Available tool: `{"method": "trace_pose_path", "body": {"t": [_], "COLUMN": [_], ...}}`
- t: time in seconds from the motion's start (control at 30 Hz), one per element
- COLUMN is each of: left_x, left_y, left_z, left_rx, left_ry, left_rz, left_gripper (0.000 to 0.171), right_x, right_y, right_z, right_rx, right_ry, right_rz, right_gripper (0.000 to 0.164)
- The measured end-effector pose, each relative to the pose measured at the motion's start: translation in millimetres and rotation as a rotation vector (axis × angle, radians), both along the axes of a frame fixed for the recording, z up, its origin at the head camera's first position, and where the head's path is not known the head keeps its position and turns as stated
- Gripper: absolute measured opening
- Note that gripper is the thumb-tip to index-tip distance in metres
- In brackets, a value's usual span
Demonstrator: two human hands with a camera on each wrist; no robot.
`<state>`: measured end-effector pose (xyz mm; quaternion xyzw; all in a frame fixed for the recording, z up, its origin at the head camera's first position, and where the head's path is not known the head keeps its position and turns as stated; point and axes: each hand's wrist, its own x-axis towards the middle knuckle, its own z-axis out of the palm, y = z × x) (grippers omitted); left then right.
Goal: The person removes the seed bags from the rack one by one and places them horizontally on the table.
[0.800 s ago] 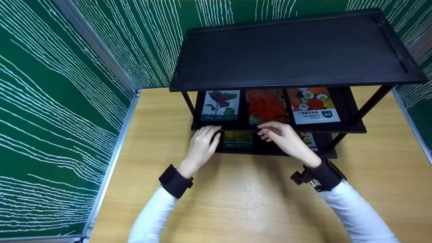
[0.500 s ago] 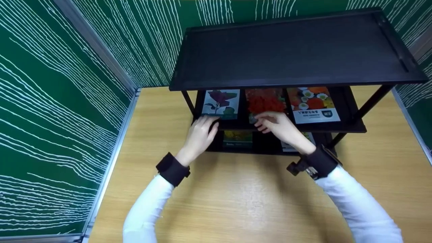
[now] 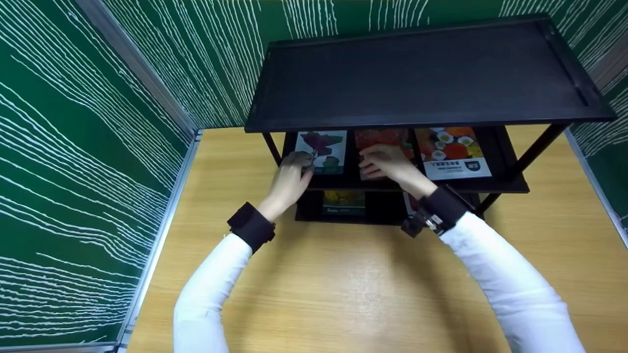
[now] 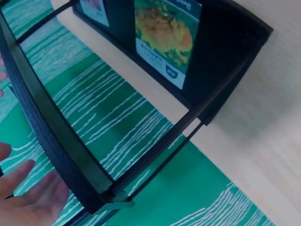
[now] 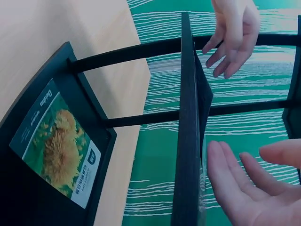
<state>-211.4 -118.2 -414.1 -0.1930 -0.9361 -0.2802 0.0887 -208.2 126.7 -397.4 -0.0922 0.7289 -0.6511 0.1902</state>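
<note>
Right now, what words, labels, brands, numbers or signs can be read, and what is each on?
"Be…": brand script on the lower shelf's yellow-flower packet; the remaining letters are too blurred to be sure.
Same packet, white band and shield badge: too blurred.
Orange-and-white-flower packet: upside-down lettering and shield badge, too blurred.
Burgundy-leaf packet, red-flower packet: nothing legible.
No readable numbers.

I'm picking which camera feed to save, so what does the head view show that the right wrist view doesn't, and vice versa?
Only the head view: the printed fronts of the purple-leaf packet, red-flower packet and orange-and-white-flower packet on the middle shelf, plus the white sleeves.

Only the right wrist view: the full bloom and white lettered band on the yellow-flower packet.

Both: part of that packet, the left hand, right hand, black rack, wooden table and green wall.
</note>
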Motion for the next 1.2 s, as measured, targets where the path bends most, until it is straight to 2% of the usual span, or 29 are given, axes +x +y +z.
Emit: {"method": "trace_pose_path", "body": {"t": [0.27,0.4,0.6,0.67,0.93,1.03,1.1,1.2], "left_x": [-12.1,-17.4,-25.4,-27.5,-35.0,-37.4,-38.6,-40.4], "left_y": [6.5,12.3,18.0,19.3,23.0,21.5,19.7,17.8], "left_z": [1.6,2.4,2.0,2.2,4.5,4.1,3.7,3.6], "left_rx": [0.027,0.004,0.035,0.048,0.031,0.092,0.165,0.247], "left_ry": [-0.103,-0.132,-0.220,-0.229,-0.327,-0.330,-0.328,-0.304], "left_rz": [0.070,0.094,0.124,0.130,0.234,0.258,0.265,0.267], "left_gripper": [0.027,0.031,0.038,0.040,0.065,0.065,0.062,0.057], "right_x": [-15.1,-19.9,-25.1,-27.4,-34.8,-34.7,-34.3,-33.0], "right_y": [-9.7,-16.0,-26.6,-29.6,-35.6,-35.8,-36.1,-35.9], "right_z": [-0.8,-0.7,-0.6,-0.9,-3.8,-4.6,-5.0,-5.6], "right_rx": [0.036,0.004,-0.025,-0.028,-0.117,-0.124,-0.119,-0.130], "right_ry": [-0.138,-0.205,-0.279,-0.299,-0.378,-0.367,-0.359,-0.346], "right_rz": [-0.065,-0.089,-0.141,-0.145,-0.216,-0.205,-0.199,-0.221], "right_gripper": [0.043,0.046,0.049,0.050,0.054,0.054,0.054,0.053]}}
